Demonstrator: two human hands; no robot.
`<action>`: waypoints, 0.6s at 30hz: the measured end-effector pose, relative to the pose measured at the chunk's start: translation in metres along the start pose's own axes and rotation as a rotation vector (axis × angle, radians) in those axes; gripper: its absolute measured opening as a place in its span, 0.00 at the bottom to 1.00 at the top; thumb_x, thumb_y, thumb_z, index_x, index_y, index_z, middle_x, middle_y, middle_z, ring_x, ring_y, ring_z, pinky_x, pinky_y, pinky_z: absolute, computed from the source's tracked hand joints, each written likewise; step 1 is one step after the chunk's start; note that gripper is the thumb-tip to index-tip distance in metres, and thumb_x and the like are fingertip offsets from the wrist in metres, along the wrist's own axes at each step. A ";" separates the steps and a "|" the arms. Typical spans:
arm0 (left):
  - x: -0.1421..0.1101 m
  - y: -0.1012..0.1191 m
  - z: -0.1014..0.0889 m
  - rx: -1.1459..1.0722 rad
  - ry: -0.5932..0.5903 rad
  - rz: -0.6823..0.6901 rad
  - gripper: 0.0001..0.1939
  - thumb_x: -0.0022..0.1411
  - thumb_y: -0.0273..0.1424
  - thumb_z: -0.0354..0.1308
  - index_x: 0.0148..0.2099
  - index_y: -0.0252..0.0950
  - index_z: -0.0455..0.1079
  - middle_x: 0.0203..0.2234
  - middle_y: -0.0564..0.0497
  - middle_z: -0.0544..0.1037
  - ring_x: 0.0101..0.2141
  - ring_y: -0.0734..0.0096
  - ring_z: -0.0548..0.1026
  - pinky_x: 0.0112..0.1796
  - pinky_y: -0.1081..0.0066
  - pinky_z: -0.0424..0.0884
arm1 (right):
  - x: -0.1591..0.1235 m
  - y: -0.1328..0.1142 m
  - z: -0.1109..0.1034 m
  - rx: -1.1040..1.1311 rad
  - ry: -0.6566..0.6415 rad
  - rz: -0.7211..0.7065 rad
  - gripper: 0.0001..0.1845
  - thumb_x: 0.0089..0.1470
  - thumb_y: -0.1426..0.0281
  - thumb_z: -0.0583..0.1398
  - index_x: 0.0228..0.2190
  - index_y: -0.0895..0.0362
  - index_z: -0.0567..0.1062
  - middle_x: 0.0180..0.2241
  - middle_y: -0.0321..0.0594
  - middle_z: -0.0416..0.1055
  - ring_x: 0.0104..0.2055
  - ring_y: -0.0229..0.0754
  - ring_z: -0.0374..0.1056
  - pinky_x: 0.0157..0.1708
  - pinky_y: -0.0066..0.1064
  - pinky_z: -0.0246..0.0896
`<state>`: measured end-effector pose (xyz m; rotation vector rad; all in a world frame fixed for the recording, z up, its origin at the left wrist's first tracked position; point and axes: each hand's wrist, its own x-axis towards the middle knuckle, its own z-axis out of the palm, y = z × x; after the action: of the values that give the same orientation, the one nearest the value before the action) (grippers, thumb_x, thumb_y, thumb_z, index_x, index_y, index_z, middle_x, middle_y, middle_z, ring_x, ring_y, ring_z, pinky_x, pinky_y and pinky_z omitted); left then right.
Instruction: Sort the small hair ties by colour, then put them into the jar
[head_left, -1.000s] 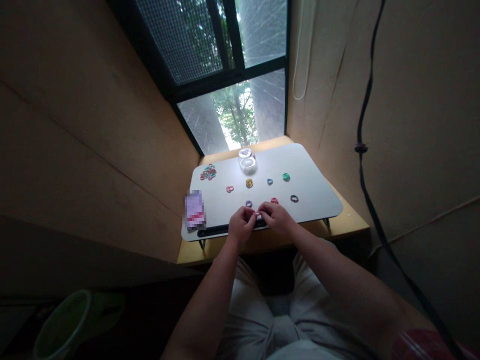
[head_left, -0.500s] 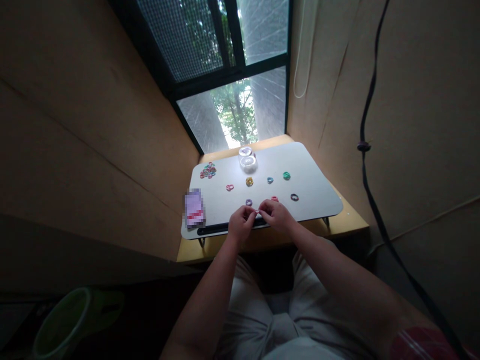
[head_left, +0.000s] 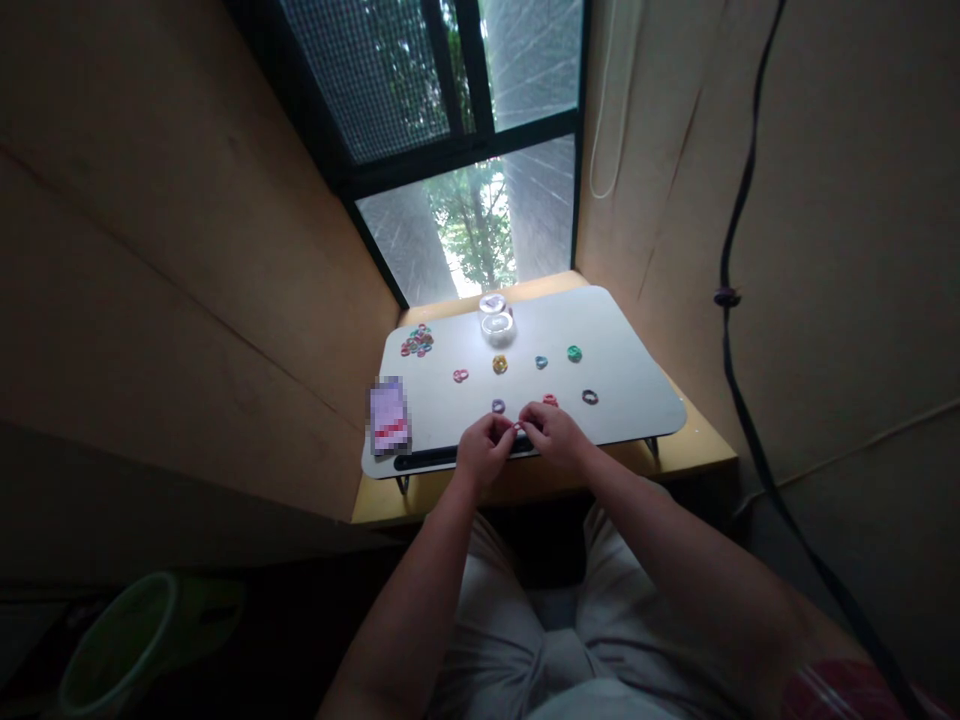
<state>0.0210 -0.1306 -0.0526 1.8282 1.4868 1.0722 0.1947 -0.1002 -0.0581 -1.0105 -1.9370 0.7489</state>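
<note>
Over the near edge of the white folding table (head_left: 630, 400), my left hand (head_left: 484, 447) and my right hand (head_left: 555, 433) meet fingertip to fingertip. Both pinch a small pale pink band (head_left: 517, 427), mostly covered by the fingers. Just beyond them lie a purple ring-shaped band (head_left: 498, 406) and a red band (head_left: 550, 400), the red one partly behind my right hand. Farther off are a black band (head_left: 590, 397), a green band (head_left: 574, 353), a blue band (head_left: 541, 362), a yellow band (head_left: 499, 364) and a pink band (head_left: 460, 376).
A mixed pile of colourful bands (head_left: 417, 341) occupies the table's far left. Below it lies a blurred-out purple rectangular item (head_left: 389, 415). A clear plastic container (head_left: 497, 328) stands at the back by the window. A black slot strip (head_left: 427, 458) runs along the near edge.
Both hands stay in nearly the same place, still pinching the pale band. Their fingertips have shifted slightly around it, and the whole view has moved a little.
</note>
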 end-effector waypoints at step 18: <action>0.000 -0.001 0.000 0.008 -0.018 0.013 0.09 0.63 0.36 0.57 0.35 0.36 0.73 0.22 0.56 0.71 0.24 0.76 0.66 0.28 0.75 0.61 | -0.001 0.003 0.002 0.063 -0.003 0.036 0.04 0.54 0.74 0.56 0.29 0.56 0.70 0.22 0.32 0.66 0.25 0.37 0.61 0.29 0.29 0.54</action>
<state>0.0203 -0.1301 -0.0536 1.8505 1.4734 1.0549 0.1946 -0.0997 -0.0615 -1.0089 -1.8901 0.8267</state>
